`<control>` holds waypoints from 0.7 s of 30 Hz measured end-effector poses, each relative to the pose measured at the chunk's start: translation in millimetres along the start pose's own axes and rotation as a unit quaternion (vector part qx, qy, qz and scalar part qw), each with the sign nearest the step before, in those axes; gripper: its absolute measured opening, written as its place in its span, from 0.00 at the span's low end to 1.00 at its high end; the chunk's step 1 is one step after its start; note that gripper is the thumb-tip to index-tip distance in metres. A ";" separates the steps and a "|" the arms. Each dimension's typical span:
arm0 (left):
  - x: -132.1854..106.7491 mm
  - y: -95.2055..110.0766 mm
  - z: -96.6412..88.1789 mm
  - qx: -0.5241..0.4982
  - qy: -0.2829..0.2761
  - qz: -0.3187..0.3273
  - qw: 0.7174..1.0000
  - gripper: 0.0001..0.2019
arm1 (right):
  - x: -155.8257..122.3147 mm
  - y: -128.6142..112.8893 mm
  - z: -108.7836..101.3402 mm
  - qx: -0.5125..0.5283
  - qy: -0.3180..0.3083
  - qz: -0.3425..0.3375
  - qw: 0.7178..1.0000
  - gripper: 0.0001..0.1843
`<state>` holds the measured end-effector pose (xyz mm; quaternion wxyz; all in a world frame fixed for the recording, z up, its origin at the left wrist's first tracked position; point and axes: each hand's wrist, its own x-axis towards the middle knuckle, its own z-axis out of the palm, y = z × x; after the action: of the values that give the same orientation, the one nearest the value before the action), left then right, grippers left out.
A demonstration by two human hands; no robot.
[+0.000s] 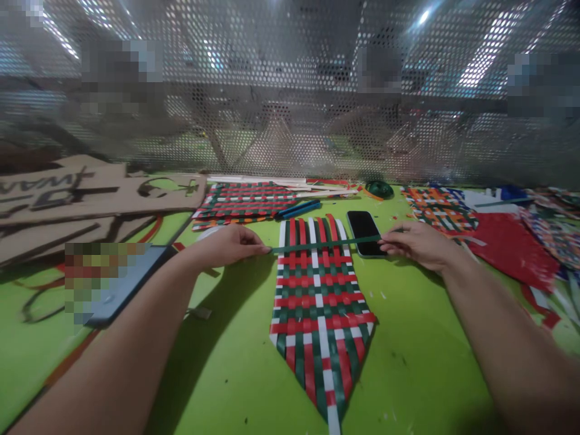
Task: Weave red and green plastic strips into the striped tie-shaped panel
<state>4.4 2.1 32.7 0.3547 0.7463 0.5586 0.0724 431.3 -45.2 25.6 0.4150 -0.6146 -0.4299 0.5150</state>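
A thin dark green strip [299,247] is stretched level between my two hands, across the upper part of a woven piece. My left hand [235,244] pinches its left end, and my right hand [410,241] pinches the right end. The woven piece [319,281] lies flat on the table, made of red, green and white strips, with its pointed end toward me. At its far end, several red and white strips stand loose and curve over. A black phone [364,229] lies just beside the weave, partly under the green strip and near my right fingertips.
The green table [226,386] meets a perforated metal screen [281,90]. Cardboard pieces [104,193] and a grey device [131,284] lie left. Behind are another woven sheet [240,202], blue scissors [301,209] and a green coil [379,190]. More weaving [439,208] and red material [510,244] lie right.
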 end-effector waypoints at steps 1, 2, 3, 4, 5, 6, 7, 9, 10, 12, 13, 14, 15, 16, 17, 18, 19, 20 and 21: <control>0.5 -1.2 -0.2 0.000 -0.003 -0.001 1.000 0.21 | -0.4 0.4 -2.5 -0.014 -0.002 0.020 1.000 0.06; 0.9 -2.3 -0.4 -0.001 -0.006 -0.001 1.000 0.21 | -1.0 0.4 -4.1 -0.026 -0.001 0.049 0.998 0.07; 1.3 -3.2 -0.4 -0.002 -0.009 0.001 1.000 0.21 | -1.8 0.2 -5.3 -0.038 -0.001 0.077 0.996 0.08; 1.6 -4.0 -0.4 -0.004 -0.010 0.001 1.000 0.20 | -2.8 -0.2 -6.1 -0.054 -0.003 0.098 0.994 0.08; 2.0 -4.8 -0.3 -0.005 -0.010 0.000 1.000 0.20 | -3.9 -0.8 -6.7 -0.072 -0.008 0.112 0.991 0.08; 2.5 -5.7 -0.2 -0.005 -0.007 -0.004 1.000 0.20 | -5.2 -1.5 -7.2 -0.090 -0.013 0.119 0.989 0.08; 3.1 -6.6 -0.1 -0.006 -0.003 -0.009 1.000 0.20 | -6.6 -2.3 -7.5 -0.106 -0.018 0.122 0.987 0.07; 4.4 -8.9 -0.1 -0.009 0.009 -0.018 1.000 0.20 | -9.6 -4.1 -6.9 -0.122 -0.033 0.123 0.984 0.07; 5.0 -10.1 -0.3 -0.011 0.014 -0.020 1.000 0.20 | -11.1 -5.0 -6.1 -0.119 -0.046 0.124 0.984 0.07; 5.9 -12.3 -0.9 -0.016 0.015 -0.018 1.000 0.19 | -13.7 -6.4 -3.6 -0.097 -0.076 0.129 0.984 0.07; 6.2 -13.3 -1.3 -0.018 0.014 -0.018 1.000 0.19 | -14.5 -6.9 -2.4 -0.086 -0.088 0.131 0.984 0.07; 6.3 -14.1 -1.6 -0.022 0.013 -0.017 1.000 0.19 | -14.9 -7.1 -1.4 -0.077 -0.093 0.130 0.984 0.08; 6.4 -14.8 -1.9 -0.025 0.012 -0.015 0.999 0.19 | -14.8 -7.2 -0.7 -0.073 -0.091 0.126 0.985 0.08; 6.4 -15.3 -2.1 -0.030 0.012 -0.014 0.999 0.19 | -14.4 -7.1 -0.3 -0.070 -0.085 0.122 0.986 0.09; 6.5 -15.7 -2.1 -0.036 0.012 -0.012 0.999 0.19 | -13.6 -6.8 -0.1 -0.068 -0.077 0.117 0.988 0.10; 6.7 -15.9 -2.0 -0.042 0.013 -0.013 0.999 0.19 | -12.5 -6.4 -0.2 -0.065 -0.067 0.113 0.989 0.11; 6.9 -15.9 -1.7 -0.047 0.011 -0.015 0.999 0.19 | -11.3 -5.9 -0.3 -0.061 -0.055 0.108 0.991 0.12; 7.2 -15.7 -1.3 -0.051 0.009 -0.017 0.999 0.20 | -9.9 -5.3 -0.5 -0.061 -0.041 0.102 0.992 0.12; 7.4 -15.3 -0.8 -0.052 0.006 -0.018 0.998 0.20 | -8.7 -4.7 -0.9 -0.069 -0.028 0.095 0.993 0.12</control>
<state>-5.2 10.9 21.8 0.3913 0.7160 0.5695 0.0995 430.8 -52.2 32.6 0.3091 -0.6651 -0.4154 0.5380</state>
